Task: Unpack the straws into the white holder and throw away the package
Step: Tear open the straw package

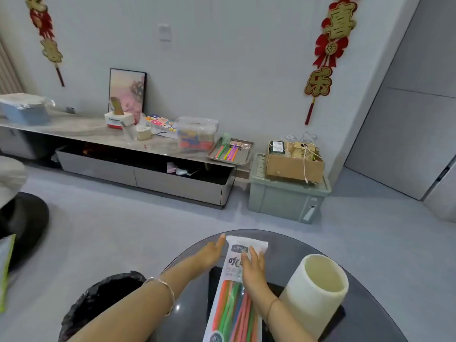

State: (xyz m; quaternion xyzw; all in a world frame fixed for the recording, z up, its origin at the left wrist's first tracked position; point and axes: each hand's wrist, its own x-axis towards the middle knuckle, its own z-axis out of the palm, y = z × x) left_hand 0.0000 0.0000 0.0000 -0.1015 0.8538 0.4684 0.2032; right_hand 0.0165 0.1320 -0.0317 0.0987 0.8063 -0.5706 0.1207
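A long plastic package of coloured straws [235, 292] lies lengthwise on the dark round glass table [370, 317], its white top end pointing away from me. My right hand [254, 270] rests flat on the middle of the package, fingers spread. My left hand [211, 253] lies open beside the package's upper left edge, fingers stretched toward its top; whether it touches is unclear. The white cylindrical holder [318, 290] stands upright and looks empty, just right of the package.
A bin lined with a black bag [98, 299] stands on the floor left of the table. Farther back are a low TV cabinet [138, 169] with clutter, a metal tray of straws [232, 151], and a green crate [286, 198] carrying a cardboard box.
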